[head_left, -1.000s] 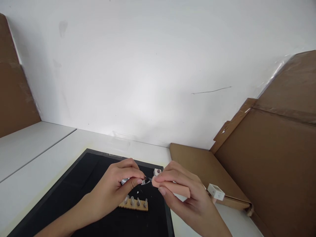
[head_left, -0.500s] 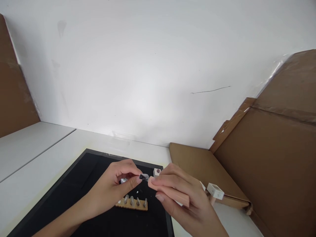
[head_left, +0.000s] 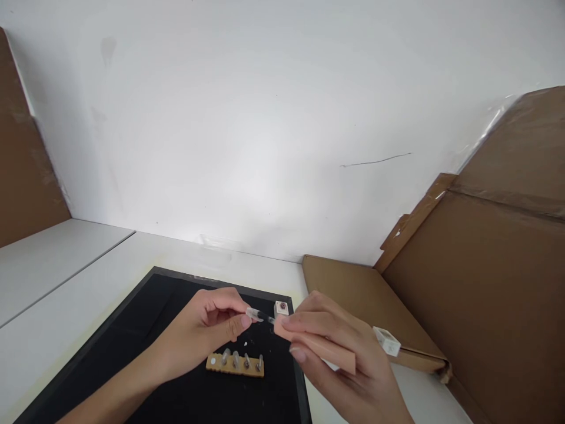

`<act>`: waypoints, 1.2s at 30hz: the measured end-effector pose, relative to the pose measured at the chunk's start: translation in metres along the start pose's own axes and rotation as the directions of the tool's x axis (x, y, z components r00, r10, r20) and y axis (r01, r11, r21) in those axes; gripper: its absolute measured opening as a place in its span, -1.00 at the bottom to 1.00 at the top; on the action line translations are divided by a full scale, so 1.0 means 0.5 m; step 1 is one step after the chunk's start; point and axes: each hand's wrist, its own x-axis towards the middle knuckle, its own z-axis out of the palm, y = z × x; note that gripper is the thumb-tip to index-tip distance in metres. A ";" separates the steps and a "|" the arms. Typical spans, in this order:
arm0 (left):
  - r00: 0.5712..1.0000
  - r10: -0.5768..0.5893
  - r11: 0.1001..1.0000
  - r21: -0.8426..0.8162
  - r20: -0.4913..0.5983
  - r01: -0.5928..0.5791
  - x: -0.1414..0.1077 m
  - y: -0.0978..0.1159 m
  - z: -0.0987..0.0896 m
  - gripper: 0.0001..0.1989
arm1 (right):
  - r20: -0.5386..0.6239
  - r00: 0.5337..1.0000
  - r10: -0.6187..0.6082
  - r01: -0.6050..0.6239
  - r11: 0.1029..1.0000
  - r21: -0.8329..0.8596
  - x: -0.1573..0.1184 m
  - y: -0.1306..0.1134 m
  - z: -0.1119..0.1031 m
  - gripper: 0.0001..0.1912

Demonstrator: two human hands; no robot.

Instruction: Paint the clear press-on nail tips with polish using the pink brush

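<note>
Peach-coloured handle (head_left: 329, 350) has shifted slightly right since half a second ago, right hand (head_left: 353, 333) along with it. Clear sleeve (head_left: 255, 314) now lines up with it, more of the dark tip (head_left: 267, 319) exposed between. Can't tell how far the tip sits inside the sleeve. All held above the black mat (head_left: 136, 324), right end past its edge. Left hand (head_left: 200, 321): thumb and fingertips pinched on the sleeve. Right hand: fingers closed around the handle. Below: tan strip (head_left: 225, 366) with upright clear pieces. White block (head_left: 281, 310) near the mat's far corner. Cardboard box (head_left: 344, 282) right, on the white tabletop (head_left: 176, 244).
</note>
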 end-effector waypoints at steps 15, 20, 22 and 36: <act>0.998 -0.052 0.995 -0.078 0.037 0.055 0.000 -0.010 -0.001 -0.81 | -0.041 0.999 -0.016 0.015 0.999 -0.033 0.004 -0.010 0.008 -0.74; 0.998 -0.047 0.997 -0.056 0.037 0.049 -0.001 -0.005 0.002 -0.79 | 0.018 0.998 0.062 -0.061 0.997 -0.050 0.008 -0.010 0.016 -0.78; 0.998 -0.047 0.997 -0.051 0.034 0.049 -0.001 -0.007 0.002 -0.79 | 0.011 0.995 0.100 -0.099 0.993 -0.069 0.005 -0.008 0.016 -0.80; 0.999 -0.033 0.997 -0.063 0.041 0.036 -0.002 -0.005 0.000 -0.80 | -0.034 0.994 0.105 -0.105 0.994 0.014 0.007 -0.005 0.014 -0.80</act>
